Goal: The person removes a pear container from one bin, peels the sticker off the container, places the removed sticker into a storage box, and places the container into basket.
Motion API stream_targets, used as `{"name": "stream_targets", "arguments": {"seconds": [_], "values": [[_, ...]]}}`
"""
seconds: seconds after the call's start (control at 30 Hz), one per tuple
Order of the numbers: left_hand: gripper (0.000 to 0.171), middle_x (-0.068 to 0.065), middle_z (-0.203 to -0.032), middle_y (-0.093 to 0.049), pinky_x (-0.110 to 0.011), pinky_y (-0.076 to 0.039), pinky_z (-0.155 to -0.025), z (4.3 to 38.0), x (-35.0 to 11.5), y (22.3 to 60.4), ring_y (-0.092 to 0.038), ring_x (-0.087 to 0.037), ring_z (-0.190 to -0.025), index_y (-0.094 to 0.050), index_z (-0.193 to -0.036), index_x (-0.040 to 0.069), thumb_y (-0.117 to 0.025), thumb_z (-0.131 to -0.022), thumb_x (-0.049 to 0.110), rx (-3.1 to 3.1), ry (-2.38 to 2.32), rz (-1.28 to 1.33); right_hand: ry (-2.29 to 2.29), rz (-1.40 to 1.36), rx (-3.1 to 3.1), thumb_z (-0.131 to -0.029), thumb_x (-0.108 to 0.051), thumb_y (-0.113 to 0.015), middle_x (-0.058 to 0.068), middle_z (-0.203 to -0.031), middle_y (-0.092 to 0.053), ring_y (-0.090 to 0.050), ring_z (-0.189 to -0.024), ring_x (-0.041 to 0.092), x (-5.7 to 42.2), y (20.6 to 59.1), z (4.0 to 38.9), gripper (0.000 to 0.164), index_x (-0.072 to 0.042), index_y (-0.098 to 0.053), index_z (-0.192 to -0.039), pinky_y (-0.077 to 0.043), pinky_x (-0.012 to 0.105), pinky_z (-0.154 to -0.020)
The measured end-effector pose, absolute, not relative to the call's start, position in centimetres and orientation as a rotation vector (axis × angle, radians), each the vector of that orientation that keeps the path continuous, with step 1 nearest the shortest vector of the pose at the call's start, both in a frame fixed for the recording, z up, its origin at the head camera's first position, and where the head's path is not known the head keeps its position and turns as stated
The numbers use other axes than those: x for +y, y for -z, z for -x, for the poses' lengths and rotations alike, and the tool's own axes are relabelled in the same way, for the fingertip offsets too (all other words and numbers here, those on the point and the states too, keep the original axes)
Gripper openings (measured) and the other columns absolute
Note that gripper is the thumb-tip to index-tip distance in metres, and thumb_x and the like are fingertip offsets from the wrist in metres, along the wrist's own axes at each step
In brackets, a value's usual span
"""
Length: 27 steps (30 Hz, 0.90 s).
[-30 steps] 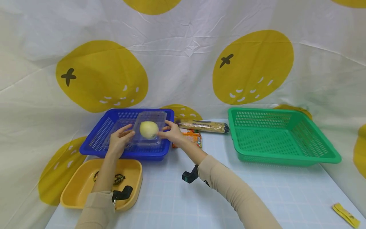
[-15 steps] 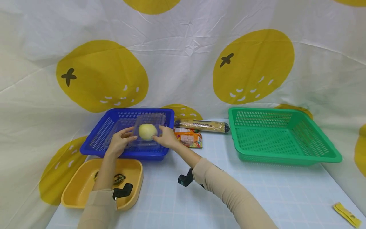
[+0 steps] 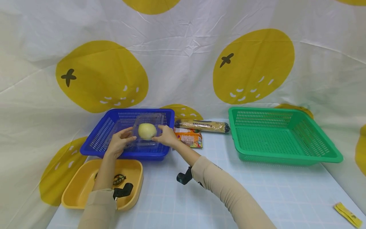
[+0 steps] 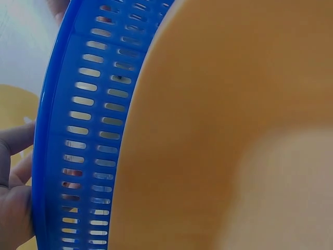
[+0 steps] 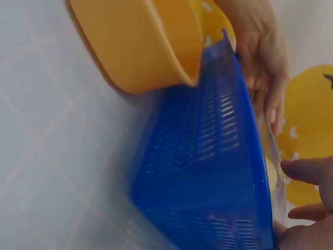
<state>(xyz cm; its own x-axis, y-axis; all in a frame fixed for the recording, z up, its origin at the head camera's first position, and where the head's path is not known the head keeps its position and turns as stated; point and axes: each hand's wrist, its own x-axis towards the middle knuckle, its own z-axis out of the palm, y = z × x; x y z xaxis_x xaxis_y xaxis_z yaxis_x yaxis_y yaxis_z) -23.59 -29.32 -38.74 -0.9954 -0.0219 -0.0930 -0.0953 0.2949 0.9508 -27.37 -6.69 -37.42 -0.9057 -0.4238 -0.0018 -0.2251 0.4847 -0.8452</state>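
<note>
A clear plastic box point(image 3: 148, 118) with a pale yellow, round fruit or vegetable point(image 3: 147, 131) in it sits in the blue basket point(image 3: 155, 156), towards its right side. My left hand point(image 3: 117, 143) holds the box's left edge, thumb towards the round thing. On the opposite side my right hand point(image 3: 167, 137) grips the right edge between thumb and fingers, just above the basket's rim. More clear plastic shows left of the box, partly behind my left hand. The left wrist view has the basket's slotted wall hiding much of the hands' work.
In front of the blue basket stands a yellow tub point(image 3: 83, 187), under my left forearm. Right of the basket lie a spaghetti pack point(image 3: 201, 125) and an orange packet point(image 3: 190, 139). A green basket point(image 3: 286, 158) stands at the right; a folded yellow strip point(image 3: 347, 214) lies near the front right.
Over the second, the box and the round thing have sunk slightly lower into the blue basket. My right hand has moved down and left with them; the left has shifted little.
</note>
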Motion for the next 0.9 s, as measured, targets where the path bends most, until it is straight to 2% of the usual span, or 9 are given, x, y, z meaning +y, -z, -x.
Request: {"name": "stream_targets", "arguments": {"seconds": [0.23,0.37,0.47,0.63,0.9], "values": [[0.066,-0.024,-0.150,-0.024,-0.054,-0.020,-0.111,23.7,-29.2,38.7,-0.018,-0.040,-0.139,-0.030,-0.146,0.002,-0.064,-0.090,0.011,2.472,-1.880,0.151,1.410,0.546,2.519,-0.082,-0.015,-0.074,0.017,-0.140,-0.045,-0.063,-0.101,0.026,-6.8,37.3,27.5,0.069,0.001,-0.040,-0.140,-0.054,0.033,-0.079],[0.067,-0.022,-0.151,-0.022,-0.054,-0.020,-0.111,23.7,-29.2,38.7,-0.017,-0.040,-0.139,-0.028,-0.147,0.002,-0.063,-0.090,0.010,2.449,-1.898,0.179,1.534,0.507,2.425,-0.082,-0.012,-0.072,0.015,-0.143,-0.042,-0.062,-0.103,0.029,-7.0,37.4,27.3,0.068,-0.002,-0.040,-0.141,-0.054,0.034,-0.079],[0.067,-0.022,-0.151,-0.023,-0.055,-0.021,-0.110,23.8,-29.1,38.9,-0.018,-0.040,-0.139,-0.028,-0.147,0.003,-0.063,-0.090,0.010,2.455,-1.899,0.194,1.664,0.446,2.325,-0.083,-0.013,-0.071,0.015,-0.146,-0.038,-0.053,-0.118,0.032,-7.4,37.6,27.1,0.067,-0.003,-0.040,-0.141,-0.049,0.039,-0.090],[0.068,-0.022,-0.151,-0.024,-0.055,-0.023,-0.109,23.9,-29.0,39.2,-0.019,-0.041,-0.138,-0.029,-0.146,0.002,-0.064,-0.089,0.010,2.473,-1.867,0.203,1.835,0.297,2.209,-0.085,-0.015,-0.069,0.013,-0.149,-0.034,-0.028,-0.138,0.030,-8.2,37.9,26.4,0.068,-0.003,-0.035,-0.144,-0.034,0.044,-0.107],[0.067,-0.020,-0.150,-0.027,-0.055,-0.024,-0.109,24.2,-29.2,39.1,-0.023,-0.041,-0.137,-0.031,-0.146,0.003,-0.065,-0.089,0.012,2.527,-1.753,0.204,1.977,0.162,2.085,-0.082,-0.011,-0.069,0.015,-0.151,-0.028,-0.024,-0.138,0.034,-9.3,38.1,25.7,0.075,-0.005,-0.030,-0.146,-0.029,0.049,-0.109]]}}
